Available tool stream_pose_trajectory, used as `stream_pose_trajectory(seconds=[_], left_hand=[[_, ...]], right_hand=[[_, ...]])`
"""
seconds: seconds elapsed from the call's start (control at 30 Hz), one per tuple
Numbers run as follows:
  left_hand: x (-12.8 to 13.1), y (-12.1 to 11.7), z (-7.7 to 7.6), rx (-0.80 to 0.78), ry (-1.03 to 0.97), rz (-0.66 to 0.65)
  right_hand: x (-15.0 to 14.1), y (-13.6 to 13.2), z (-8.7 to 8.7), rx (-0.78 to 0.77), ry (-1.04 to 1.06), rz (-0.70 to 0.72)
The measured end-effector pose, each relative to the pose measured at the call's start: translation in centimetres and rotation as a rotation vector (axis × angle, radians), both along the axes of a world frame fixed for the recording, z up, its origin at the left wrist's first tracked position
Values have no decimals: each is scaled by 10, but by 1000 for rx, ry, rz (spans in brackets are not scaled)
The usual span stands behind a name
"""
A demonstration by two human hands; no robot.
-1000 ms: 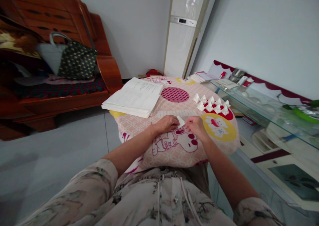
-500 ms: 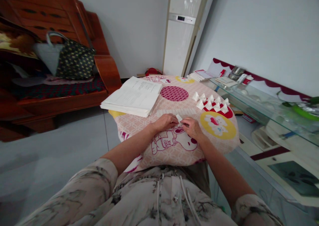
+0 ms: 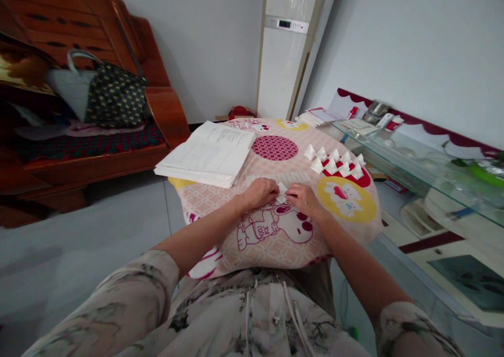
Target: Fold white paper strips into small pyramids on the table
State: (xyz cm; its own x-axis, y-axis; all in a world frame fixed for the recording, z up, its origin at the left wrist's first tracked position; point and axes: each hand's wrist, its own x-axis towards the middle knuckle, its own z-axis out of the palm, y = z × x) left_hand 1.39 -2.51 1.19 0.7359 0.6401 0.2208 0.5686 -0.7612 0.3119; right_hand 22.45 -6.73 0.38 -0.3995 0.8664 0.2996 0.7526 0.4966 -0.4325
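Between my hands is a small folded piece of white paper (image 3: 282,188), low over the near middle of the cloth-covered table (image 3: 220,202). My left hand (image 3: 260,192) pinches its left side, and my right hand (image 3: 304,197) pinches its right side. Fingertips partly cover the paper, so its exact fold is hard to make out. To the right, several small white folded paper pyramids (image 3: 332,166) stand in two rows, partly over a red patch of the cloth. A thick stack of printed paper sheets (image 3: 208,152) lies at the left of the table.
A glass-topped cabinet (image 3: 413,163) runs along the right side, with cups and boxes on it. Another paper pile (image 3: 315,117) sits at the far edge. On the left stands a wooden sofa (image 3: 165,110) with a patterned bag (image 3: 116,95). A white tall appliance (image 3: 281,68) stands behind.
Both hands stay at nearly the same spot, fingers shifting slightly on the paper, and its upright part shows less. The view has moved a little.
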Motion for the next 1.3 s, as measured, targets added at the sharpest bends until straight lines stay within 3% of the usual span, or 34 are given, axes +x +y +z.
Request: stream_pose_trajectory(seconds=[0.23,0.47,0.63,0.77,0.93,1.3], left_hand=[[-2,21,5,-330,-124,118],[-2,29,11,-435,-75,135],[0,27,6,-457,-143,99],[5,21,3,-376,-95,92],[12,15,5,-257,28,166],[18,18,11,-287,130,314]], right_hand=[[6,17,21,-245,58,-32],[8,31,19,-447,86,-78],[9,27,15,-404,111,-66],[7,25,15,-411,116,-94],[4,23,19,-410,137,-123],[4,20,24,-445,16,-228]])
